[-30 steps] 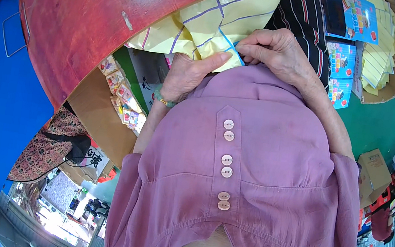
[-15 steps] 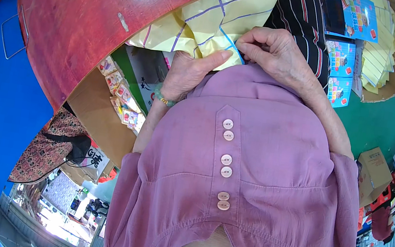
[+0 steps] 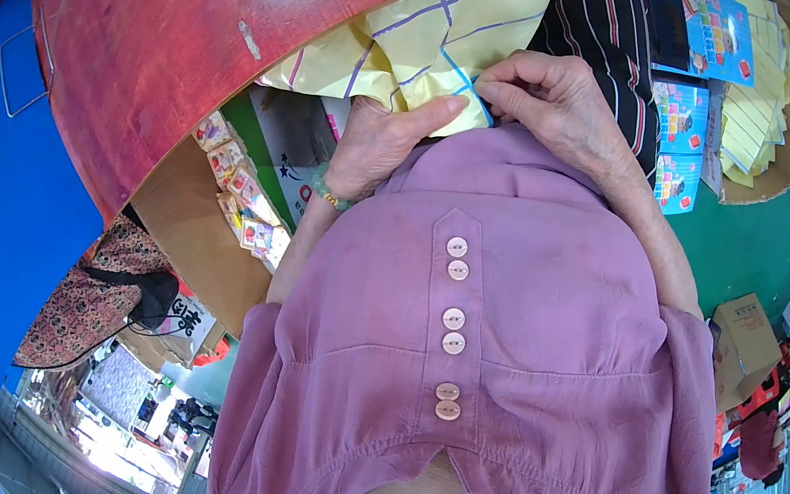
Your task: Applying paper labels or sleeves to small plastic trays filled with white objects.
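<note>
A glossy yellow sheet (image 3: 397,50) with purple and blue lines spreads from under the table edge to my lap. My left hand (image 3: 392,140) is closed on its near edge, thumb on top and the other fingers hidden beneath. At the sheet's blue-lined corner, my right hand (image 3: 561,104) is in a pinch, thumb against forefinger. Whatever lies between those fingertips is too small to tell. Dark striped cloth (image 3: 600,43) lies behind the right hand.
A red round-edged table (image 3: 164,23) rises at the front left. Below it stands a cardboard box (image 3: 186,223) beside small packets (image 3: 246,191). To the right are blue printed boxes (image 3: 685,121) and a carton (image 3: 783,180) of yellow sheets. A brown box (image 3: 745,342) sits farther right.
My right hand has shifted very slightly at the sheet's corner, and a little more of the blue lines shows. The left hand keeps its hold.
</note>
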Tool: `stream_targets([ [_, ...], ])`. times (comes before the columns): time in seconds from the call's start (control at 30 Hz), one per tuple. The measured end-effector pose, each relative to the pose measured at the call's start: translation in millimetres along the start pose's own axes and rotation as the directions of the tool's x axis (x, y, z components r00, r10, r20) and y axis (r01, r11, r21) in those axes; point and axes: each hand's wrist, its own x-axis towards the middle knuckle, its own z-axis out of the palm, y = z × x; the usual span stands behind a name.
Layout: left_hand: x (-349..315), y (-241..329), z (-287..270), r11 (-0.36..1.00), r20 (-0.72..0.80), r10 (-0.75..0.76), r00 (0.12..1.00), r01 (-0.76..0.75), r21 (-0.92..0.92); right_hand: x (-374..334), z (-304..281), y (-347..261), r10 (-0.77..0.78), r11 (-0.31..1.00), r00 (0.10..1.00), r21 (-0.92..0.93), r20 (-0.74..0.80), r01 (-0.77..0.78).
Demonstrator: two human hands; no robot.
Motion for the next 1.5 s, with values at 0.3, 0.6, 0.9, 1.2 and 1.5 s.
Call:
stream_targets([
  [0.3, 2, -1, -1, 1.0, 0.015, -0.013, 1.0, 0.013, -0.008, 1, 4, 1, -0.038, 0.999, 0.998, 0.002, -0.045, 0.038],
  [0.6, 0, 0, 0, 0.996, -0.036, -0.051, 0.998, 0.048, -0.08, 3, 0, -1, 0.092, 0.993, 0.996, 0.074, 0.016, -0.093],
  [0.9, 1, -4, -3, 0.995, -0.068, -0.033, 0.997, 0.027, -0.092, 1, 5, 1, -0.042, 0.999, 0.998, -0.006, -0.04, 0.042],
  [1.2, 2, -2, 0, 0.968, -0.021, -0.143, 0.989, 0.136, -0.21, -5, 6, -13, -0.066, 0.981, 0.995, -0.187, -0.071, 0.052],
  [1.5, 6, -1, 2, 0.973, -0.017, -0.159, 0.987, 0.153, -0.173, -6, 3, -11, -0.121, 0.96, 0.985, -0.266, -0.122, 0.085],
])
